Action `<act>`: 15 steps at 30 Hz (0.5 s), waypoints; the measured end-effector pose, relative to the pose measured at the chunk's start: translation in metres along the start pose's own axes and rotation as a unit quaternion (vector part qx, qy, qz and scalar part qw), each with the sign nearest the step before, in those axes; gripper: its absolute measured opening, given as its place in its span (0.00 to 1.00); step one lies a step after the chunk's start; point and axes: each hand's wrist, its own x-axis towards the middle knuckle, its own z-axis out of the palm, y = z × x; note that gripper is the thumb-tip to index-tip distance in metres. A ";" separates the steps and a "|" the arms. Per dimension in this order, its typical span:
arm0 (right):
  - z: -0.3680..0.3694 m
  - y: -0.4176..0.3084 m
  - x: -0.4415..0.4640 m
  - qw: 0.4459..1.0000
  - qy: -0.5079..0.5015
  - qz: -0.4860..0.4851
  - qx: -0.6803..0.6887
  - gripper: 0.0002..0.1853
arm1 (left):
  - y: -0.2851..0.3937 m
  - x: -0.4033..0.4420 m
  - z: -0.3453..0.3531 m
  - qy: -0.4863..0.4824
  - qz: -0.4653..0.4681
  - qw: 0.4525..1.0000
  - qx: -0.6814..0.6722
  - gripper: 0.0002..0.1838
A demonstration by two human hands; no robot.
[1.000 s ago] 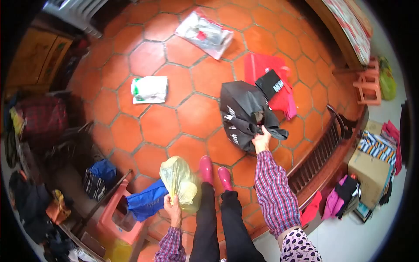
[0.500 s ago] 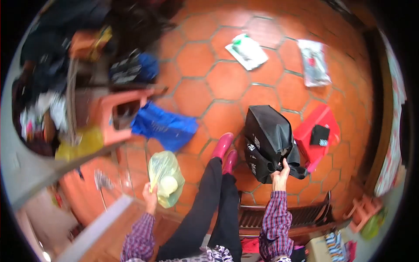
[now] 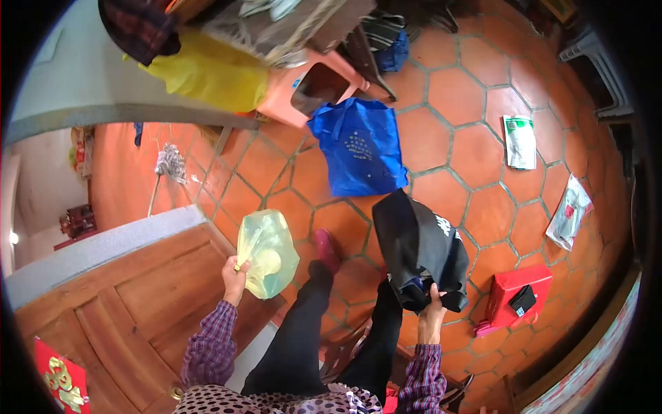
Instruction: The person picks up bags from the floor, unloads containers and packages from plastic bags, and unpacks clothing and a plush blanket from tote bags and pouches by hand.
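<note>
Left fingers (image 3: 237, 269) still pinching yellow bag (image 3: 267, 254), right fingers (image 3: 434, 297) still gripping black bag (image 3: 429, 248), blue bag (image 3: 360, 148) now nearer it

I am keeping both arms reaching forward from the body and apart. The left hand (image 3: 235, 274) is closing in a tight pinch, its fingers curling in, while its plaid sleeve (image 3: 210, 345) is angling outward to my left. I am holding the right hand (image 3: 432, 314) lower in the view, gripping with the thumb lying uppermost; its wrist is showing bare above the cuff. Below, the dark-trousered legs (image 3: 293, 345) are standing apart.
</note>
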 end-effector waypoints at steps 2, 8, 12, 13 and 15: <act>0.014 0.019 -0.013 0.999 -0.005 -0.010 -0.033 0.15 | -0.017 0.002 -0.011 0.020 -0.007 1.000 -0.022 0.06; 0.082 0.066 -0.048 0.989 -0.073 -0.027 -0.125 0.13 | -0.067 0.028 -0.015 0.039 -0.063 0.993 -0.095 0.05; 0.109 0.093 -0.042 0.981 -0.058 -0.026 -0.183 0.10 | -0.074 0.056 0.000 0.038 -0.061 0.991 -0.114 0.05; 0.113 0.096 -0.039 0.980 -0.054 -0.017 -0.190 0.10 | -0.078 0.061 0.006 0.038 -0.044 0.995 -0.086 0.05; 0.120 0.102 -0.038 0.969 -0.076 -0.039 -0.230 0.10 | -0.086 0.077 0.018 0.021 -0.070 0.990 -0.119 0.05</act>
